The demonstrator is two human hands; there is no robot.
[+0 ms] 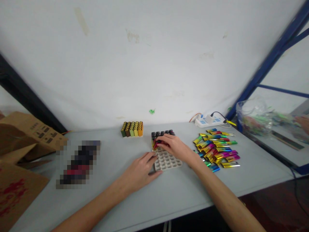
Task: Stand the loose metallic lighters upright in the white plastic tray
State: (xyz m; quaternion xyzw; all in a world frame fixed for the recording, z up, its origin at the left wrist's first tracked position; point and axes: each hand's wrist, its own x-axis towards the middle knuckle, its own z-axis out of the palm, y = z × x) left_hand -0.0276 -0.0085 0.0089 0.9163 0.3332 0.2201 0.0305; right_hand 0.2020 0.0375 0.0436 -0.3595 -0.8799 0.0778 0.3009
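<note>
A light grey slotted tray (168, 160) lies on the table in front of me. Its far rows hold several black-topped lighters (163, 133); the nearer slots show bare. My left hand (142, 169) grips the tray's left side, with the fingertips at its edge and the thumb near the front corner. Over the tray's middle, my right hand (175, 146) has its fingers closed around a shiny red lighter, mostly hidden by the fingers. To the right of that forearm lies a loose pile of shiny multicoloured metallic casings (212, 153).
A block of gold-topped lighters (132, 129) stands near the wall. Cardboard boxes (26, 135) and a pixelated patch are at left. A white power strip (209, 121) sits at the back right. Beyond the blue frame (263, 62) are a clear plastic bag (253, 117) and another person's hand (305, 124).
</note>
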